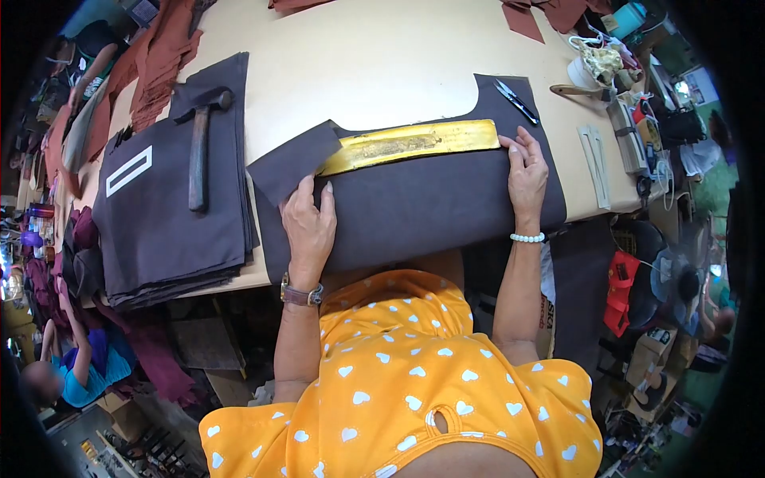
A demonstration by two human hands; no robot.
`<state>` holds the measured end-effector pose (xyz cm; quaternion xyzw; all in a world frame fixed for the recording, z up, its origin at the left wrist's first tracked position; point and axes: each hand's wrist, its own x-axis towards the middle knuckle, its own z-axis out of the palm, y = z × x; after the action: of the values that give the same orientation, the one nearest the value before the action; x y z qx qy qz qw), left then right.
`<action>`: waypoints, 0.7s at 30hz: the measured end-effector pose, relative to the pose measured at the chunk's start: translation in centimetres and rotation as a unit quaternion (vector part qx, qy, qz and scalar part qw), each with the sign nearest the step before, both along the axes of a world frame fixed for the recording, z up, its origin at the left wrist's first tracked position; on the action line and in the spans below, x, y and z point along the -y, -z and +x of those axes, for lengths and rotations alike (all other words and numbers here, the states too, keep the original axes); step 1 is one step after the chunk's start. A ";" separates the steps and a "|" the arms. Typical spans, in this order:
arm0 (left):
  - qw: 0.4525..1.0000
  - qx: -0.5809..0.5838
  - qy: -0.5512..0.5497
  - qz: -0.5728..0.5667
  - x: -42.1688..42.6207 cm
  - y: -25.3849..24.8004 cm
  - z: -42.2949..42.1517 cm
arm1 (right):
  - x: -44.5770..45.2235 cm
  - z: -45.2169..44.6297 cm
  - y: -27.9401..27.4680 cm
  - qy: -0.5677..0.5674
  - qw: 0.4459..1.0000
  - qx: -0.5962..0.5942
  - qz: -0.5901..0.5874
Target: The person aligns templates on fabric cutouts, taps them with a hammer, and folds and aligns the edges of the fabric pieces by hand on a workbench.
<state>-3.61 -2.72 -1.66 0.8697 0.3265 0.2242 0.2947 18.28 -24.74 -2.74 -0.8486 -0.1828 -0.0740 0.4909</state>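
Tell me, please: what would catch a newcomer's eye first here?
Probably the bright yellow strip lying across dark cloth, between the left hand and the right hand. Then the orange top with pale hearts, below, and the hammer on the dark stack at left.

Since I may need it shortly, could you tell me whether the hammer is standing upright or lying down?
Lying down: its whole handle stretches across the dark fabric stack, the hammer's head at the far end.
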 end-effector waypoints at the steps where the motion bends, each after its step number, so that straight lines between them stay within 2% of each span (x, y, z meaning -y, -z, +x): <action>1: 0.999 0.017 0.008 0.035 -0.1 0.2 0.0 | 0.0 -0.1 0.0 -0.001 1.000 0.000 0.003; 3: 0.996 0.039 0.016 0.073 -0.3 0.4 0.1 | -0.1 -0.2 -0.2 -0.002 1.000 -0.010 0.017; 18: 0.997 0.036 0.016 0.068 -0.2 0.5 0.1 | -0.2 -0.4 -0.3 0.001 1.000 0.002 0.025; 21: 0.993 0.061 0.018 0.099 -0.2 0.6 0.2 | -0.2 -0.3 -0.1 0.000 1.000 0.008 0.018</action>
<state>-3.42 -2.52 -2.25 0.8849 0.2688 0.3025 0.2306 17.97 -24.56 -2.61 -0.8391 -0.1848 -0.0841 0.5047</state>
